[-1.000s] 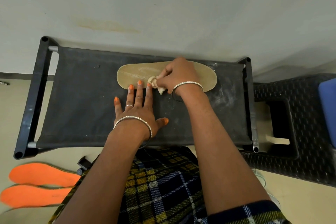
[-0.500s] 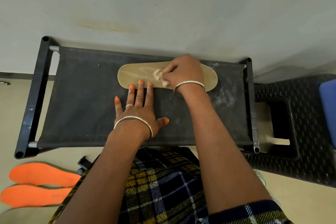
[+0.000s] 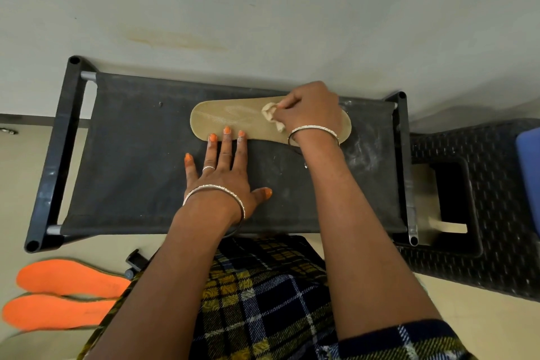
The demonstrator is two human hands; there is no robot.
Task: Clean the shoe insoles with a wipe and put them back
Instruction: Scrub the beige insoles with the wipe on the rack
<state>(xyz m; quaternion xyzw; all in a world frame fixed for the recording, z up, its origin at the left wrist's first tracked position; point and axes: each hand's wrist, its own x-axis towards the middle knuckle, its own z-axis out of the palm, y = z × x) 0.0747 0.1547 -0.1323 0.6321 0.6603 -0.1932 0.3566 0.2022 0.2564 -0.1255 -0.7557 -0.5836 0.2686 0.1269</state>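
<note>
Wall (image 3: 263, 9): is filling the upper frame beyond both hands; a yellowish stain is showing on it.
Fabric rack (image 3: 131, 169): is lying under both hands, with dark cloth stretched over a black frame. Pale dusty smears are showing on the cloth just right of the right wrist.
Woven stool (image 3: 496, 257): is standing right of the right hand, touching the rack frame. Its far side is running out of frame.
Plaid garment (image 3: 263, 301): is lying below the wrists, and the forearms are covering part of it.
Blue object (image 3: 529, 169): is being cut off by the right edge, so its kind cannot be told.
Orange insoles (image 3: 67, 278): two are lying on the floor well left of the left hand. The garment is hiding their right ends.
Tan insole (image 3: 222, 117): is lying flat on the cloth with its long axis running left to right. A paler streak is showing on it; whether this is print cannot be told. The right hand is covering its right part.
Left hand (image 3: 225, 175): is lying flat on the cloth with its fingers straight and spread. Three fingertips (image 3: 226, 130) are pressing on the insole's near edge.
Right hand (image 3: 312, 108): is resting over the insole with its fingers curled, pinching the wipe.
Wipe (image 3: 270, 114): is sitting crumpled on the insole at the right fingertips, up and to the right of the left fingertips.
Black part (image 3: 134, 260): is lying on the floor below the left wrist and is too small to identify.
</note>
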